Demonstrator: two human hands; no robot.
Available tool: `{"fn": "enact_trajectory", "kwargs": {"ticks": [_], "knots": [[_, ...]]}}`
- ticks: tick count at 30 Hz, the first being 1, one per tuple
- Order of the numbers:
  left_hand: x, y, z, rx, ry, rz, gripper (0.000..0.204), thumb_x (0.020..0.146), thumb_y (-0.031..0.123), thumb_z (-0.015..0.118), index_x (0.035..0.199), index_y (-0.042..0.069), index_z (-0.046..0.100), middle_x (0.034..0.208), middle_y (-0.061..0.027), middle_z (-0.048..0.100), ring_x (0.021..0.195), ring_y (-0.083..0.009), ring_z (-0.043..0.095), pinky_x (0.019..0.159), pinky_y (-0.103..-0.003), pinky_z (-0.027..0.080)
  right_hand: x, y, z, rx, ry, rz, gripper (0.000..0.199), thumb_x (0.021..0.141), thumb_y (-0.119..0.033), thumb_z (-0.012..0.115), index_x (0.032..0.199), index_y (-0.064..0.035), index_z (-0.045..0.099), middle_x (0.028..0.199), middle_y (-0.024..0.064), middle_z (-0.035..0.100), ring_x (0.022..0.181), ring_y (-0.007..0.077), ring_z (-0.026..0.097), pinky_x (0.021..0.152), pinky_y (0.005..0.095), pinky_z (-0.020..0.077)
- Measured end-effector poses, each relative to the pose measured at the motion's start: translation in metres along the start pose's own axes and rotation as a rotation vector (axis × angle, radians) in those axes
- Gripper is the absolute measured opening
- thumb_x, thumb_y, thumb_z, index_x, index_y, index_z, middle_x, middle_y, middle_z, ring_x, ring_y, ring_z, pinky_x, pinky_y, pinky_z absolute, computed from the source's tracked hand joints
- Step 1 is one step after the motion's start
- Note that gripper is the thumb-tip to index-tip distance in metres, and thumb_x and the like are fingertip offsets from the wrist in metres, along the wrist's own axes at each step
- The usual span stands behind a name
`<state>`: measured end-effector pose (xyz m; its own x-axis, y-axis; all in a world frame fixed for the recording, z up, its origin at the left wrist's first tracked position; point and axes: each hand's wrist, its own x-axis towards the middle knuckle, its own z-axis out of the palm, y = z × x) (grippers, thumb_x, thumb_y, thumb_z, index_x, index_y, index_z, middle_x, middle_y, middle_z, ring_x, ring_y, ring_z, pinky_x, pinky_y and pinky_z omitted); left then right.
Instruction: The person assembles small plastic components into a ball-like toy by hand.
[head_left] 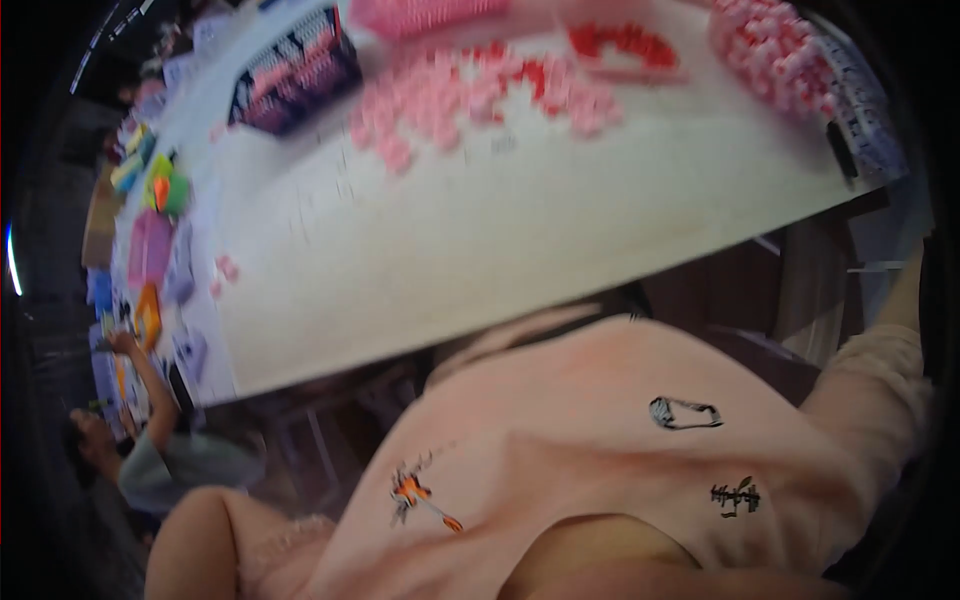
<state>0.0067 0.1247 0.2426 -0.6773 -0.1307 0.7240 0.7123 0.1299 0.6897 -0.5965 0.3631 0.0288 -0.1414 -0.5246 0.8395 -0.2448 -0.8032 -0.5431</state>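
Observation:
Neither of my hands shows. My left arm (195, 535) is at the lower left and leaves the picture at the bottom. On the right, my right arm (865, 385) hangs in a ruffled sleeve, its forearm running into the dark rim. Many small pink pieces (430, 100) lie spread over the white table (480, 240) before me, with red pieces (535, 80) among them. A shallow container (675, 70) at the back holds more red pieces. At the far right stands a heap of pink and white pieces (770, 55), apparently bagged.
A dark blue and pink patterned box (300, 80) sits at the back left, beside a pink container (430, 12). A black pen-like stick (842, 150) lies near the right edge. Leftward, another person (150, 440) raises an arm by a colourful row, including a pink bin (150, 245).

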Motion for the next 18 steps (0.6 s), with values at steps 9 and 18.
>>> {"fn": "enact_trajectory", "kwargs": {"ticks": [9, 18], "knots": [[-0.093, -0.034, -0.042, -0.361, 0.043, -0.071, 0.051, 0.075, 0.006, 0.06, 0.123, 0.01, 0.043, 0.079, -0.0086, 0.057, 0.05, -0.015, 0.054, 0.043, -0.026, 0.045, -0.043, -0.159, -0.018, -0.14, 0.029, 0.145, 0.035, 0.082, -0.024, 0.056, 0.108, -0.0009, 0.052, 0.097, 0.0105, 0.06, 0.088, 0.0215, 0.058, 0.074, 0.0321, 0.0494], [-0.08, -0.152, -0.081, -0.691, -0.189, 0.016, 0.047, 0.074, 0.004, 0.06, 0.119, 0.01, 0.046, 0.071, -0.0099, 0.057, 0.045, -0.0154, 0.052, 0.04, -0.025, 0.043, 0.05, -0.191, 0.009, -0.436, 0.073, 0.044, 0.031, 0.085, -0.025, 0.052, 0.105, -0.0015, 0.055, 0.097, 0.0106, 0.061, 0.088, 0.023, 0.058, 0.074, 0.033, 0.0497]]}}
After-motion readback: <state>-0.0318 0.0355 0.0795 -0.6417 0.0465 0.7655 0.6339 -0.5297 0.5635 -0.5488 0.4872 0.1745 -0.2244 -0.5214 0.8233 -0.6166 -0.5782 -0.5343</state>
